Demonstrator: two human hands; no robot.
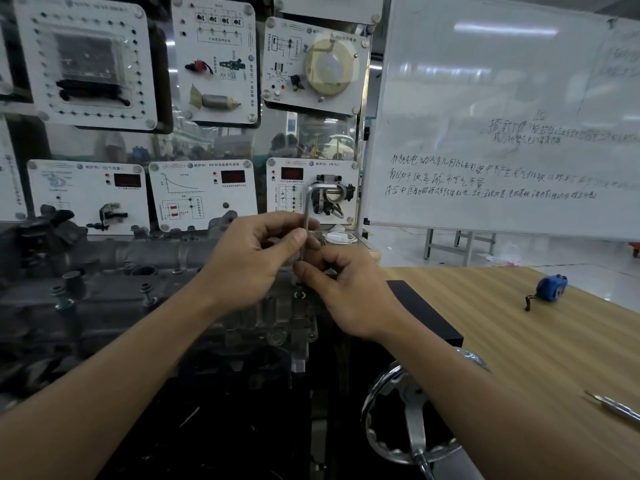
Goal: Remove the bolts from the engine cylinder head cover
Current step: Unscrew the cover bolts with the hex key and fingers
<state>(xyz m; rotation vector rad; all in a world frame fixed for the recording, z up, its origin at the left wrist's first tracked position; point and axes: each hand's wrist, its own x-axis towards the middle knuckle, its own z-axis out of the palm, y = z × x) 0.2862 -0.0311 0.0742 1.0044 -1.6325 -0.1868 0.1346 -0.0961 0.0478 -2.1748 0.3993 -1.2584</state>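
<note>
Two hands (249, 261) (349, 292) pinch one upright hex key (307, 209).

Two bare hands meet over a grey engine cylinder head cover (114, 289). The left hand (256, 261) pinches the upright shaft of an L-shaped hex key (307, 211); the right hand (349, 296) grips it lower down. A blue tape measure (551, 288) lies on the wooden bench (502, 341) to the right.
</note>
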